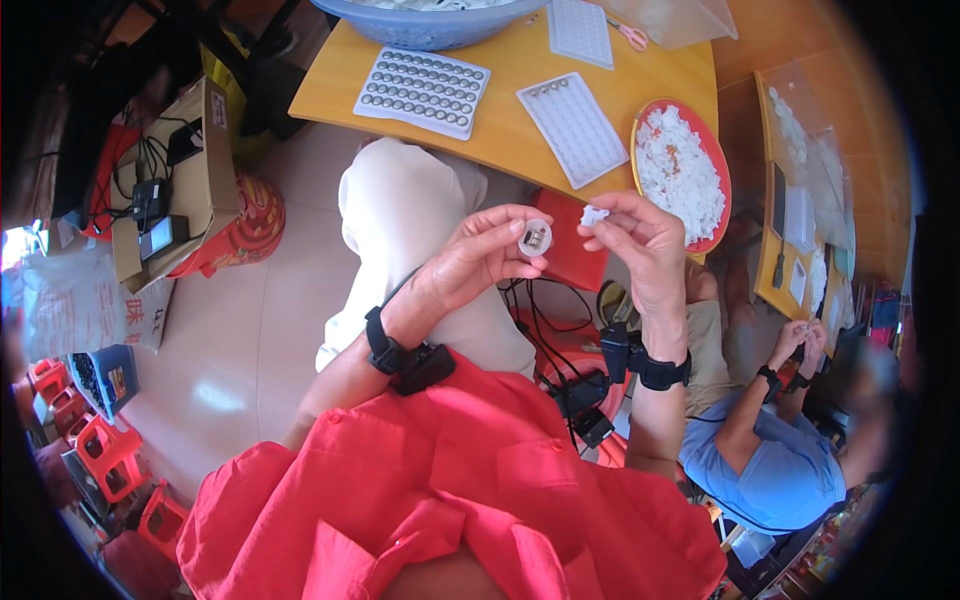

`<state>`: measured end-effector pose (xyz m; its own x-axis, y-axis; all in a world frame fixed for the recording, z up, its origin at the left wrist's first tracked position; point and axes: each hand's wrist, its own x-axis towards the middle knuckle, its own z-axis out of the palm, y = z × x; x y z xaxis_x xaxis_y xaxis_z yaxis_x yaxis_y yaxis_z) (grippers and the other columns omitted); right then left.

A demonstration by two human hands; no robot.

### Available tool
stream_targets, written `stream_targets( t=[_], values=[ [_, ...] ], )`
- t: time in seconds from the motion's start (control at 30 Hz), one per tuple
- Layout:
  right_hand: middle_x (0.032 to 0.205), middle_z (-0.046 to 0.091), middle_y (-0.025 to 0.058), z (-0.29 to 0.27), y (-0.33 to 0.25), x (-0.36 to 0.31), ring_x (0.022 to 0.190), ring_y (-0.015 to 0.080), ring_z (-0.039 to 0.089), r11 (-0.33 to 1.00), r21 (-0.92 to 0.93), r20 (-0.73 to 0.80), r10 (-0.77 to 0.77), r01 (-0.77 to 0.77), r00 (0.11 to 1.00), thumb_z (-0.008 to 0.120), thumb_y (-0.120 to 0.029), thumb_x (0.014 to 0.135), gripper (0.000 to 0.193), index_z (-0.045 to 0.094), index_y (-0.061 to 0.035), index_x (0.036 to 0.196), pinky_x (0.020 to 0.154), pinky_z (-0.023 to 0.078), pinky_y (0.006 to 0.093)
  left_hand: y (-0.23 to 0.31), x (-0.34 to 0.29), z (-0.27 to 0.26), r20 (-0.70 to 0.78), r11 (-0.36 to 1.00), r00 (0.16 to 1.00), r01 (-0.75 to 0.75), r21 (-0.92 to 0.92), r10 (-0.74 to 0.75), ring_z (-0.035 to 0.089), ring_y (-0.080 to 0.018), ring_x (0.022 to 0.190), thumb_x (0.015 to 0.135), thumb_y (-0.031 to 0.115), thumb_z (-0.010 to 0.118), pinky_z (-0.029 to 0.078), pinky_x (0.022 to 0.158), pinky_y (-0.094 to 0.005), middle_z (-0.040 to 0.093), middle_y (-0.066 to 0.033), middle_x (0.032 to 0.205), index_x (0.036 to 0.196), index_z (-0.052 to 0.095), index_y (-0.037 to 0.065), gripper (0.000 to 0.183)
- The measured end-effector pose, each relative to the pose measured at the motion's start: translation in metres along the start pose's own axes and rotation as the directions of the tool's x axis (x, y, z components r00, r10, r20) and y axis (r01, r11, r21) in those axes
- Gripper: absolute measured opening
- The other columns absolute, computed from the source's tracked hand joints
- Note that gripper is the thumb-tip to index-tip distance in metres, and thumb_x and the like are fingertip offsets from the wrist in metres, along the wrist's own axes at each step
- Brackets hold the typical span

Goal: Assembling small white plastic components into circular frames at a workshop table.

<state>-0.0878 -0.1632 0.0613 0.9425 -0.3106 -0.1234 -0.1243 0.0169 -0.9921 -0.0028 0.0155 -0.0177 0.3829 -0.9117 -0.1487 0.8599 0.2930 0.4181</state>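
Note:
My left hand (478, 248) is closed, pinching a small round white plastic casing (530, 246) by its edge. Small metallic and dark parts show inside the casing's open face. Just to its right, my right hand (648, 242) grips a small irregular white plastic piece (592, 215) between thumb and fingers. The casing and the piece are apart, both held above my lap, short of the table's front edge. Beyond my hands lie a white tray (412, 124) filled with rows of silver button cells and another white tray (577, 132) with several cells along its far row.
On the yellow table (330, 78) are a blue basin (430, 32), a third tray (580, 35), pink-handled scissors (632, 38) and a red oval platter (724, 180) of white pieces. Black cables (535, 305) hang below. A co-worker in blue (765, 460) sits at right.

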Motion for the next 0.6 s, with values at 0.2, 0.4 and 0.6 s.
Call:
stream_targets(
  t=[0.2,0.4,0.6],
  values=[
    [0.085,0.062,0.006,0.013,-0.003,-0.008,0.073,0.0106,0.061,0.998,0.017,0.064,0.066,-0.067,0.996,0.06,0.002,0.08,0.021,0.06,0.0007,0.101,0.06,0.05,0.021,-0.001,0.001,-0.003,0.046,0.999,0.999,0.005,-0.048,-0.003,0.064,-0.0165,0.081,0.09,0.021,0.053,0.054,0.074,-0.0261,0.061,-0.0081,0.094,0.114,0.051,0.002,0.031],
    [0.085,0.057,0.006,0.033,-0.006,-0.011,0.072,0.0098,0.06,0.996,-0.075,0.059,-0.044,0.049,0.997,0.059,0.006,0.078,0.014,0.061,0.0032,0.092,0.059,0.048,0.0196,-0.003,0.003,-0.003,0.092,0.998,0.996,-0.005,-0.062,0.011,0.063,-0.0156,0.081,0.09,0.022,0.052,0.053,0.075,-0.0267,0.061,-0.0091,0.095,0.112,0.053,0.002,0.03],
    [0.082,0.057,0.0071,0.039,-0.006,-0.008,0.071,0.0116,0.061,0.958,-0.251,0.043,-0.135,0.141,0.99,0.059,0.01,0.076,0.015,0.062,0.004,0.089,0.061,0.05,0.0216,-0.002,0.003,-0.004,0.073,0.999,0.997,-0.002,-0.05,0.005,0.062,-0.015,0.079,0.09,0.02,0.052,0.052,0.073,-0.0261,0.062,-0.0096,0.093,0.11,0.054,0.002,0.027]
  ],
)
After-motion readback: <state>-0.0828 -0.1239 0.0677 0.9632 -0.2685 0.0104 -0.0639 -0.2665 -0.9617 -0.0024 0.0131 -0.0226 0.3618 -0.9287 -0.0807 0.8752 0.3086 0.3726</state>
